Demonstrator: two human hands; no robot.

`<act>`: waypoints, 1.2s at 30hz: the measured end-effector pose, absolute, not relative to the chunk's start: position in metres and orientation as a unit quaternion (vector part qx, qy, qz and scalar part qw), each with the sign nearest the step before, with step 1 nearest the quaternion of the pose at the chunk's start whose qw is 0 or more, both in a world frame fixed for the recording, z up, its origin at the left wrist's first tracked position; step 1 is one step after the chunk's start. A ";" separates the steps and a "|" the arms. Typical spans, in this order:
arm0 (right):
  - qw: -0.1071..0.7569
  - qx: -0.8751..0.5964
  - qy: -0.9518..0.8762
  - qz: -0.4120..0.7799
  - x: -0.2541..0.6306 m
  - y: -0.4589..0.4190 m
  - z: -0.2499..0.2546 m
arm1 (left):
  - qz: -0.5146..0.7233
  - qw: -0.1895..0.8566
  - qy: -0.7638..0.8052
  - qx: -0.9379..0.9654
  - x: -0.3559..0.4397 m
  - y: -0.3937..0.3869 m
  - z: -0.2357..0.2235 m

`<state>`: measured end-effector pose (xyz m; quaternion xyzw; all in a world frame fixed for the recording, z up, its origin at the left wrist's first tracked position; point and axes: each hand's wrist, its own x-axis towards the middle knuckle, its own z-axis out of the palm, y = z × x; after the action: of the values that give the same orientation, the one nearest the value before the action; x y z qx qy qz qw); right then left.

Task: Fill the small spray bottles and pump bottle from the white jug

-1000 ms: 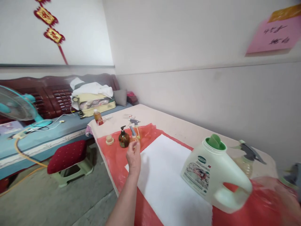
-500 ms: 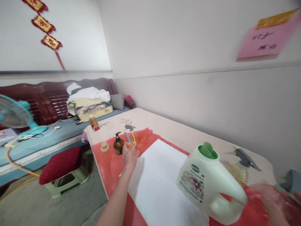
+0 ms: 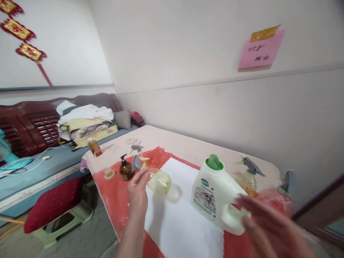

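Note:
My left hand (image 3: pixel 139 190) grips a clear spray bottle (image 3: pixel 159 182) by its neck, below the grey trigger head. The bottle lies tilted in the air above a white sheet (image 3: pixel 185 215), pale yellow liquid inside. Across the sheet stands a pale green detergent jug (image 3: pixel 205 193) with a green cap (image 3: pixel 214 162) on its mouth. Blurred by motion, my right hand (image 3: pixel 268 225) is beside the jug's handle, thumb and fingers apart, partly in front of it. A dark pump bottle (image 3: pixel 125 169) and another spray bottle (image 3: pixel 142 154) stand just beyond my left hand.
Red plastic (image 3: pixel 109 190) covers part of the pale table (image 3: pixel 172 139). Two spray bottles, one yellowish (image 3: pixel 251 181) and one pink (image 3: pixel 285 197), stand at the right. A tan lid (image 3: pixel 109 173) and an amber bottle (image 3: pixel 94 147) are at the left. A red-topped stool (image 3: pixel 53 200) is beside the table.
My left hand has lifted the spray bottle from beside the pump bottle and tipped it over the white sheet. My right hand has moved left to the jug's handle. The view has turned right.

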<state>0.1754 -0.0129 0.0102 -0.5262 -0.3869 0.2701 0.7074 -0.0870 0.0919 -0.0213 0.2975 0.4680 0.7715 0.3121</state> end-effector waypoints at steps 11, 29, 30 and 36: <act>0.509 -0.296 -0.090 0.803 0.097 0.000 -0.034 | 0.642 0.643 0.252 0.333 -0.057 0.066 -0.023; 0.520 -0.460 -0.371 0.617 0.095 0.002 -0.058 | 0.643 0.655 0.330 0.221 -0.039 0.066 -0.027; 0.538 -0.488 -0.440 0.528 0.097 0.002 -0.064 | 0.647 0.644 0.339 0.226 -0.037 0.066 -0.026; 0.548 -0.496 -0.649 0.180 0.108 -0.001 -0.087 | 0.672 0.619 0.360 0.188 -0.033 0.066 -0.023</act>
<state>0.1083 -0.0008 -0.0869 -0.4960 -0.6494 0.1799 0.5476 -0.0327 0.0665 -0.0229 0.1877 0.3597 0.6724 0.6191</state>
